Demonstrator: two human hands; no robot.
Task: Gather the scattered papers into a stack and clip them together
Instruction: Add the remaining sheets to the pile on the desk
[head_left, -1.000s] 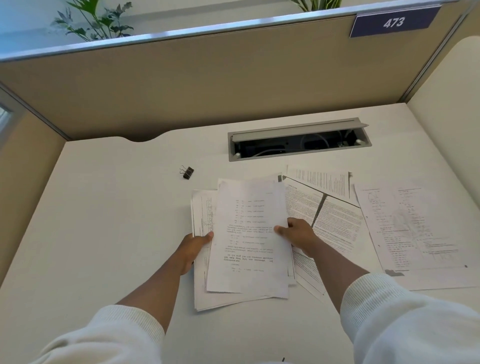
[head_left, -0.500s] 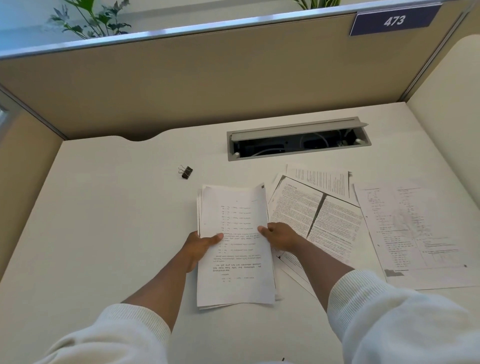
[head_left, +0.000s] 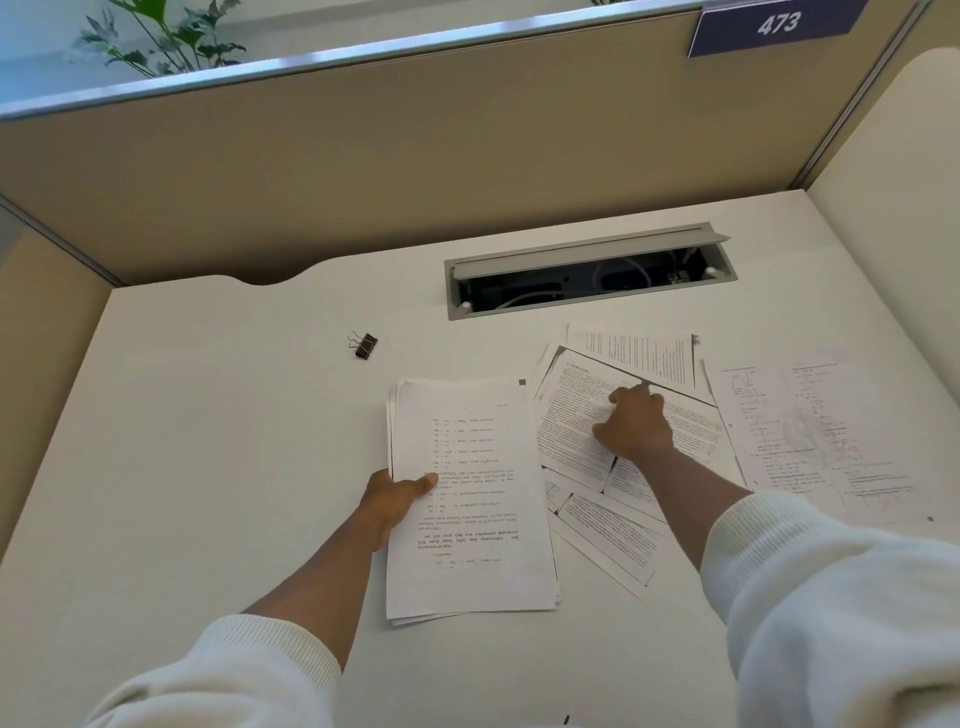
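Stack (head_left: 470, 493) squared up at desk centre since a second ago, sheets no longer fanned. Left hand (head_left: 396, 499) gripped its left edge, thumb on top. Right hand (head_left: 635, 423) let go of stack, moved to 2 o'clock, now pressed curled fingers on loose papers (head_left: 574, 431); holding nothing visibly. Binder clip (head_left: 365, 345) untouched at 11 o'clock. Gathering roughly half done; clipping not yet started.

Single head view, looking steeply down and forward over the desk (head_left: 218, 415), sitting close above it, facing the partition (head_left: 363, 166).
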